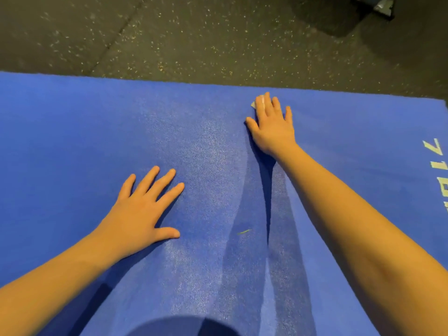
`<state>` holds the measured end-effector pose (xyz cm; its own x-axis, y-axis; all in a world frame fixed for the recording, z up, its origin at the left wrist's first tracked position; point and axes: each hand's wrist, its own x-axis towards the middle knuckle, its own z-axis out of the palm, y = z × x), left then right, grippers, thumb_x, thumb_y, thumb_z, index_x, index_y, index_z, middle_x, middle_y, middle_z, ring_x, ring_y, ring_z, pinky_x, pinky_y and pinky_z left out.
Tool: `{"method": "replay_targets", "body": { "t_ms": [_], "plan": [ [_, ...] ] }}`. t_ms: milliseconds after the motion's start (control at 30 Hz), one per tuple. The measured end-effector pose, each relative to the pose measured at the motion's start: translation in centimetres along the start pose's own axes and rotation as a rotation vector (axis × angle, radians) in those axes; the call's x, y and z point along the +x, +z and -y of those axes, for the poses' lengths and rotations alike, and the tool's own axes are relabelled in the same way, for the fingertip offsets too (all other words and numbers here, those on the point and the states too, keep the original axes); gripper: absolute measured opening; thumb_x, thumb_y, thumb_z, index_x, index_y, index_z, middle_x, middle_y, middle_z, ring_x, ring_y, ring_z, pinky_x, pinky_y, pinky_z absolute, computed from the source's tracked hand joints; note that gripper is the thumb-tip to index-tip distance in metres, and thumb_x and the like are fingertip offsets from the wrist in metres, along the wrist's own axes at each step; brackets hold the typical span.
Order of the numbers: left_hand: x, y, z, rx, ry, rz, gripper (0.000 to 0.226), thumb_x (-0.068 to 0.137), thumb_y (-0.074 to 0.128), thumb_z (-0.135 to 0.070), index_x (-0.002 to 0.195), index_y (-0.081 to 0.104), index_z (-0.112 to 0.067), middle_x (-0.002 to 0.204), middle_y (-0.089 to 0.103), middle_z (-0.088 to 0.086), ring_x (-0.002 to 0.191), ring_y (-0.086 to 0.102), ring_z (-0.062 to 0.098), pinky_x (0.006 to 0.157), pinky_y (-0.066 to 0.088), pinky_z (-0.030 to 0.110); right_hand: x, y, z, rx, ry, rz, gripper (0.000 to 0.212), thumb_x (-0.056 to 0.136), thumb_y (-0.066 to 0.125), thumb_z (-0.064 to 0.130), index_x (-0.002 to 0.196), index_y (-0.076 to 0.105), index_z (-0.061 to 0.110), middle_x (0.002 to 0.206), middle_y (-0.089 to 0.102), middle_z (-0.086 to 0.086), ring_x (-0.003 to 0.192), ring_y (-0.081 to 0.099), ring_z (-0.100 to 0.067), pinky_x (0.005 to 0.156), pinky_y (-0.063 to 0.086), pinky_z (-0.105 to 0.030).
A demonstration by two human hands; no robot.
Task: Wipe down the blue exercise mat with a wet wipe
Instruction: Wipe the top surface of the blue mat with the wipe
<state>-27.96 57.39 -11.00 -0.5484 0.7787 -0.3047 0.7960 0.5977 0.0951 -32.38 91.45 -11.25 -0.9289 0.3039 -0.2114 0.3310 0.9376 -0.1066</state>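
Mid-wipe: right hand [271, 124] presses wipe [253, 104] flat, fingers straight, near mat [72, 122] far edge. Left hand [143, 209] flat, holding nothing, braces mat. Next probably needs a pull-back stroke.

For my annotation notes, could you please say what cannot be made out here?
Head view only:
Wet wipe: mostly hidden under the right hand; a corner shows.
Pale lettering on the blue mat: cut by the right edge.
Object at top right: dark, cut off.
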Motion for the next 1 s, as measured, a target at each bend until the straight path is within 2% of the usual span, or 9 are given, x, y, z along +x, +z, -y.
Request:
{"method": "replay_targets", "body": {
  "t_ms": [100, 233, 300, 367, 467, 633, 800, 933, 1000],
  "plan": [
    [0.2, 0.0, 0.0, -0.004, 0.003, -0.017, 0.091, 0.074, 0.032, -0.078, 0.146, 0.033, -0.022, 0.153, 0.033, 0.008, 0.139, 0.026, 0.034, 0.099, 0.036, 0.065, 3.4, -0.9, 1.6, 0.124, 0.190, 0.047, 0.066, 0.102, 0.022, 0.049, 0.154, 0.005, 0.013, 0.162, -0.004, -0.005, 0.148, -0.004, -0.022, 0.119, -0.003, -0.049],
    [0.2, -0.1, 0.0, -0.022, 0.007, -0.033, 0.090, 0.075, 0.032, -0.078, 0.145, 0.033, -0.022, 0.153, 0.032, 0.007, 0.140, 0.026, 0.034, 0.099, 0.036, 0.065, 3.6, -0.3, 4.8, 0.027, -0.242, 0.111, 0.070, 0.100, 0.025, 0.053, 0.155, 0.004, 0.014, 0.162, -0.006, -0.004, 0.148, -0.005, -0.021, 0.119, -0.001, -0.046],
    [0.3, -0.2, 0.0, -0.023, 0.010, -0.030, 0.090, 0.074, 0.032, -0.078, 0.145, 0.034, -0.022, 0.152, 0.034, 0.008, 0.139, 0.027, 0.034, 0.099, 0.035, 0.066, 4.1, -0.3, 3.4, -0.037, -0.303, 0.045, 0.064, 0.100, 0.026, 0.050, 0.152, 0.015, 0.015, 0.162, 0.004, -0.003, 0.148, 0.003, -0.022, 0.118, 0.005, -0.049],
    [0.4, -0.2, 0.0, -0.019, 0.006, -0.026, 0.090, 0.073, 0.032, -0.078, 0.143, 0.037, -0.022, 0.151, 0.037, 0.009, 0.138, 0.027, 0.034, 0.098, 0.036, 0.066, 5.0, -0.7, 1.3, -0.039, -0.128, -0.053, 0.054, 0.100, 0.027, 0.045, 0.144, 0.029, 0.014, 0.157, 0.018, -0.005, 0.143, 0.014, -0.023, 0.114, 0.009, -0.050],
    [0.4, -0.2, -0.1, -0.019, -0.004, -0.040, 0.090, 0.071, 0.032, -0.077, 0.141, 0.039, -0.021, 0.149, 0.040, 0.010, 0.136, 0.029, 0.035, 0.096, 0.037, 0.065, 4.5, -0.6, 0.6, 0.113, 0.167, -0.021, 0.061, 0.102, 0.023, 0.046, 0.153, 0.015, 0.014, 0.162, 0.005, -0.003, 0.148, 0.003, -0.023, 0.117, 0.000, -0.049],
    [0.4, -0.4, -0.2, -0.018, -0.010, -0.052, 0.091, 0.070, 0.033, -0.076, 0.140, 0.043, -0.019, 0.149, 0.040, 0.010, 0.136, 0.028, 0.034, 0.096, 0.037, 0.066, 1.3, 0.4, -0.6, -0.006, -0.131, -0.023, 0.063, 0.100, 0.030, 0.048, 0.152, 0.016, 0.015, 0.162, 0.005, -0.003, 0.148, 0.003, -0.024, 0.118, 0.002, -0.049],
    [0.4, -0.4, -0.4, -0.014, -0.012, -0.086, 0.096, 0.067, 0.053, -0.081, 0.139, 0.044, -0.018, 0.147, 0.041, 0.011, 0.135, 0.028, 0.035, 0.094, 0.039, 0.067, 0.3, 0.1, -2.2, 0.131, 0.193, -0.066, 0.061, 0.101, 0.029, 0.045, 0.152, 0.017, 0.013, 0.162, 0.003, -0.005, 0.148, 0.001, -0.026, 0.119, 0.002, -0.047],
    [0.5, -0.5, -0.4, -0.008, -0.024, -0.073, 0.101, 0.055, 0.071, -0.070, 0.138, 0.049, -0.015, 0.146, 0.043, 0.013, 0.134, 0.029, 0.035, 0.092, 0.039, 0.067, -4.2, 1.2, -1.1, 0.083, -0.097, -0.001, 0.066, 0.100, 0.033, 0.048, 0.153, 0.014, 0.014, 0.162, 0.003, -0.005, 0.149, 0.000, -0.025, 0.118, 0.000, -0.044],
    [0.4, -0.5, -0.6, -0.007, -0.032, -0.069, 0.103, 0.053, 0.075, -0.068, 0.138, 0.050, -0.015, 0.146, 0.043, 0.013, 0.133, 0.029, 0.035, 0.091, 0.041, 0.067, -5.0, 0.8, -3.1, 0.015, -0.107, -0.013, 0.062, 0.100, 0.030, 0.047, 0.151, 0.019, 0.015, 0.161, 0.010, -0.006, 0.148, 0.004, -0.026, 0.119, 0.003, -0.046]
  ]
}}
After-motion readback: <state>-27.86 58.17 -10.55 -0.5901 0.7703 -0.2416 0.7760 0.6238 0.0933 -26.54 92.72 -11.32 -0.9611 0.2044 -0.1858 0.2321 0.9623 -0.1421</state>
